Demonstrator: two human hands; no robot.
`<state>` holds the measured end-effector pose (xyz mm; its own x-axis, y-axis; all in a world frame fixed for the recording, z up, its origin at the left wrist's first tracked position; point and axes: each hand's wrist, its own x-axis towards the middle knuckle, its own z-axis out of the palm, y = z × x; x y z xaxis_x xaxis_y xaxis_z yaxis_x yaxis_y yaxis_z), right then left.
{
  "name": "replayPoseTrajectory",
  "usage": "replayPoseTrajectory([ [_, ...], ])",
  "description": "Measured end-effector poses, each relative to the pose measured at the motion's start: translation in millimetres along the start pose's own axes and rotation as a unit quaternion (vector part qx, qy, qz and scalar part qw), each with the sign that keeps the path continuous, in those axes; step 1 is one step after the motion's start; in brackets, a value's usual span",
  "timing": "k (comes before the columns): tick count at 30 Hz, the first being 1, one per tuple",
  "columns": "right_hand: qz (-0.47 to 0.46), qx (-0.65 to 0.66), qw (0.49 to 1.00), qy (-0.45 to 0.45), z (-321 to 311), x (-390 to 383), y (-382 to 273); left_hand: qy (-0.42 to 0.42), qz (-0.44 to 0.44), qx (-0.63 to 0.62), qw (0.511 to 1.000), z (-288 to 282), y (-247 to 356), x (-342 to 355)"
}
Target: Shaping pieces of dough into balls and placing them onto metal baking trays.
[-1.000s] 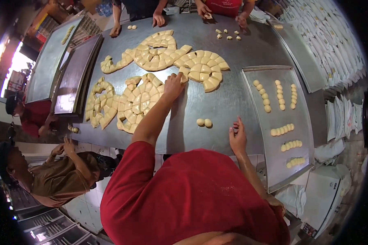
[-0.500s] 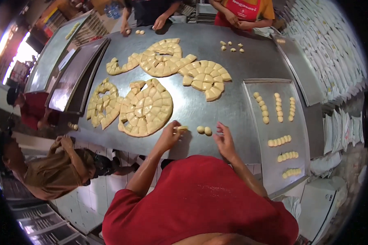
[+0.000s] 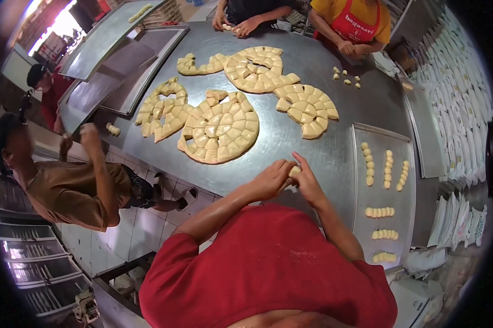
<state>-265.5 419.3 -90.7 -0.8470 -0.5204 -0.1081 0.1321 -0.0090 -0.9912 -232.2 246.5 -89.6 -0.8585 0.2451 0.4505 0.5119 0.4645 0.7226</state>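
Note:
My left hand (image 3: 273,179) and my right hand (image 3: 311,185) meet just above the near edge of the steel table. A small pale dough ball (image 3: 295,171) shows between them. The left fingers are curled against it. The right fingers close around its other side, with one digit pointing up. Whatever else lies under or inside the hands is hidden. Beyond them sits a large round of dough (image 3: 220,128) cut into many wedges and blocks, with gaps where pieces are gone.
More cut dough (image 3: 306,106) lies farther back. A metal tray (image 3: 386,199) on the right holds several rows of dough balls. Small pieces (image 3: 346,75) lie at the far right. Two people stand across the table (image 3: 334,153); another person (image 3: 74,180) stands at the left.
My hands, apart before, have come together around dough. The two balls that lay between them on the table no longer show. The whole view has turned; the person at left has raised their hands.

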Motion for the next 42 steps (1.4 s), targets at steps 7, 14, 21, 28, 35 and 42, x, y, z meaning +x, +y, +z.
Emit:
replayPoseTrajectory([
  [7, 0.073, -0.089, 0.993, 0.026, -33.4, -24.0, -8.1, -0.130, 0.118, 0.081, 0.981, -16.9, 16.0, 47.1],
  [14, 0.179, 0.079, 0.976, 0.092, -40.5, -95.5, 5.6, -0.196, 0.129, 0.053, 0.971, -20.1, -29.3, -14.9],
  [21, -0.140, -0.754, 0.628, 0.133, -112.2, -117.9, 74.9, -0.193, 0.057, 0.288, 0.936, -57.0, -87.6, -63.7],
  [28, -0.028, -0.635, 0.770, 0.055, -64.4, -55.2, 116.1, -0.257, -0.028, 0.207, 0.944, 24.6, -81.2, -91.3],
  [35, -0.054, -0.672, 0.695, 0.250, -162.0, -42.1, 112.8, -0.095, -0.082, 0.263, 0.957, -25.6, -99.2, -34.5],
  [42, -0.164, -0.457, 0.866, 0.118, -113.1, -77.7, 121.5, -0.144, 0.018, 0.194, 0.970, 8.7, -109.4, -78.3],
])
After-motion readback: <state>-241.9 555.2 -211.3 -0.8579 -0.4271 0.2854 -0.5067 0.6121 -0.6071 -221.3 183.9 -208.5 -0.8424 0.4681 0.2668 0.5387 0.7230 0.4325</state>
